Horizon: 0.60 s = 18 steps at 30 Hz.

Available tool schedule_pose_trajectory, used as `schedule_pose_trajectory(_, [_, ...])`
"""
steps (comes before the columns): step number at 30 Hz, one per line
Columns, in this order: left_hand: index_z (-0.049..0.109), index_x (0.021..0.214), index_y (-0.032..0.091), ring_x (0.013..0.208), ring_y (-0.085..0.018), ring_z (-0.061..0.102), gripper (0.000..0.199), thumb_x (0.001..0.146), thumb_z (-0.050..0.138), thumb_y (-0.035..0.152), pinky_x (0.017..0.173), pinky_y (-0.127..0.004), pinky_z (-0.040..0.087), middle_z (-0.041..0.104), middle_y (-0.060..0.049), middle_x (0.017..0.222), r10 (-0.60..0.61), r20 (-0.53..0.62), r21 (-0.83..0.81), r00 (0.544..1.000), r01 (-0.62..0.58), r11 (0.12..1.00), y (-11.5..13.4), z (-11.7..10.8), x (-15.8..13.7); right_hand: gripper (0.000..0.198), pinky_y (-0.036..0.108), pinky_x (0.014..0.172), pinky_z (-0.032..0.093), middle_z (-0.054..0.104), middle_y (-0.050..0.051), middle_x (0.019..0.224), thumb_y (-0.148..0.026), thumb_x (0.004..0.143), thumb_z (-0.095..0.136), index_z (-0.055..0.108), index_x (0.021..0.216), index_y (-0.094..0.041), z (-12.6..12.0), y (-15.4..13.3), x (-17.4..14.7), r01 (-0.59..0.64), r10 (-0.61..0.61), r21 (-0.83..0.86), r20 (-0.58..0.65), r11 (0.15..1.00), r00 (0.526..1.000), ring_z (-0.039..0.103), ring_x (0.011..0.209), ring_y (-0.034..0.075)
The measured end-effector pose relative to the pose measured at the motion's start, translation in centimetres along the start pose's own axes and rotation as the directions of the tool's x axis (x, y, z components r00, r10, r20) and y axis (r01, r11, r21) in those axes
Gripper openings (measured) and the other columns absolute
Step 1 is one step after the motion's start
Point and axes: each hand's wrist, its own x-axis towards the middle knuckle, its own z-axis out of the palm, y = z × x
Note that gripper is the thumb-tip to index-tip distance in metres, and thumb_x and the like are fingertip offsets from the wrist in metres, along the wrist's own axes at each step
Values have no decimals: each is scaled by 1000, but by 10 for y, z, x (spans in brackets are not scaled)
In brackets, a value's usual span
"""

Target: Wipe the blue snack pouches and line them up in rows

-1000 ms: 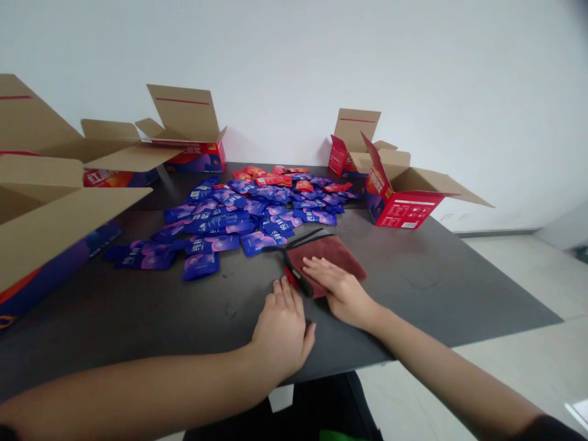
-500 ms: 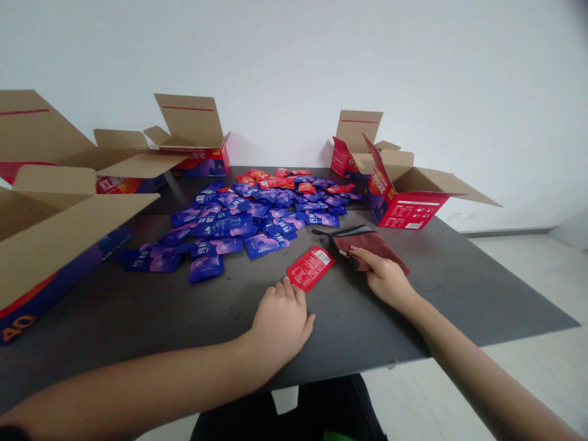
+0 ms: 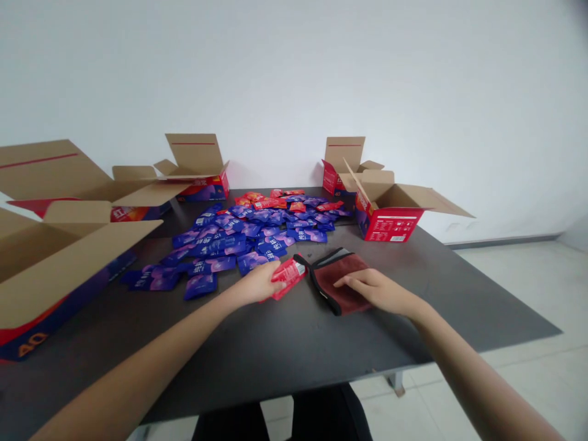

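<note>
My left hand [image 3: 260,283] is closed on a red packet [image 3: 289,277] with a white barcode label, close to the tabletop. Just right of it lies a folded brown cloth [image 3: 342,283] with black trim, a grey strip and a small black loop; the loop overlaps the packet's right end. My right hand [image 3: 379,291] rests on the cloth's right part, thumb and forefinger close together on the fabric, the other fingers mostly hidden. Beyond my left hand spreads a pile of blue-purple packets [image 3: 220,245], with several red packets [image 3: 271,203] at its back.
Open cartons stand around the pile: a large one [image 3: 68,294] at the near left, others [image 3: 114,211] [image 3: 202,188] behind it, and two red ones [image 3: 390,225] [image 3: 337,177] on the right. The dark table [image 3: 257,361] has its front edge close to my legs. A white wall rises behind.
My left hand has moved forward and left and taken hold of the red packet. The brown cloth has turned and shifted left under my right hand. The view has tilted up slightly.
</note>
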Motion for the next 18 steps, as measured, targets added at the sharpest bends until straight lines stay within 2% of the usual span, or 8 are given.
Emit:
schedule_pose_trajectory(2, [57, 110, 18, 95, -23, 62, 29, 86, 45, 30, 79, -31, 45, 67, -7, 105, 8, -66, -7, 998, -8, 1000, 1, -18, -7, 32, 42, 98, 46, 67, 7, 115, -36, 93, 45, 65, 113, -21, 0, 4, 10, 34, -35, -9, -126, 999, 991, 62, 106, 23])
schedule_pose_trajectory(4, [54, 116, 20, 101, -23, 60, 32, 89, 42, 29, 82, -31, 44, 65, -7, 112, 64, -115, -28, 991, -68, 997, 8, -34, -13, 46, 41, 98, 46, 60, 9, 126, -35, 89, 53, 49, 133, -22, 3, 2, 20, 87, -76, 34, -258, 996, 963, 57, 114, 22])
schedule_pose_trajectory(7, [58, 107, 24, 93, -21, 62, 24, 89, 44, 31, 77, -28, 44, 67, -2, 102, 197, -98, -7, 976, -198, 980, 30, -45, -18, 76, 37, 94, 48, 54, 11, 132, -34, 83, 63, 22, 147, -25, 7, -13, 34, 180, -142, 133, -256, 975, 956, 56, 116, 20])
schedule_pose_trajectory(9, [60, 100, 25, 86, -20, 62, 20, 89, 45, 31, 73, -27, 43, 67, 0, 93, 239, -104, 65, 966, -233, 970, 44, -44, -17, 65, 35, 88, 50, 62, 9, 122, -32, 84, 61, 34, 143, -23, 8, -25, 41, 192, -170, 145, -157, 971, 973, 61, 105, 19])
schedule_pose_trajectory(11, [59, 101, 26, 85, -20, 62, 18, 90, 45, 30, 73, -27, 42, 67, 0, 91, 261, -139, 129, 955, -244, 961, 51, -41, -11, 39, 32, 81, 50, 70, 4, 103, -30, 86, 56, 57, 124, -19, 6, -35, 47, 178, -173, 82, -65, 981, 983, 64, 90, 19])
schedule_pose_trajectory(13, [57, 104, 26, 87, -20, 62, 20, 91, 42, 29, 75, -27, 42, 67, -1, 94, 283, -157, 146, 946, -262, 954, 48, -40, -2, 25, 29, 74, 50, 71, 2, 89, -27, 87, 53, 68, 103, -16, 1, -38, 55, 171, -171, -22, -8, 985, 985, 64, 80, 19])
schedule_pose_trajectory(16, [54, 112, 23, 98, -19, 61, 27, 96, 34, 29, 84, -29, 43, 66, -3, 106, 285, -209, 160, 935, -255, 954, 27, -46, 18, 26, 26, 67, 49, 71, 2, 79, -26, 87, 50, 71, 98, -15, -10, -33, 80, 164, -175, -214, -35, 963, 984, 63, 69, 18])
schedule_pose_trajectory(18, [47, 125, 22, 112, -20, 55, 33, 95, 34, 28, 94, -30, 39, 59, -6, 122, 226, -282, 220, 932, -166, 961, 5, -53, 30, 29, 28, 71, 48, 73, 5, 83, -27, 89, 48, 71, 101, -16, -20, -26, 107, 119, -190, -378, -156, 918, 969, 65, 73, 20])
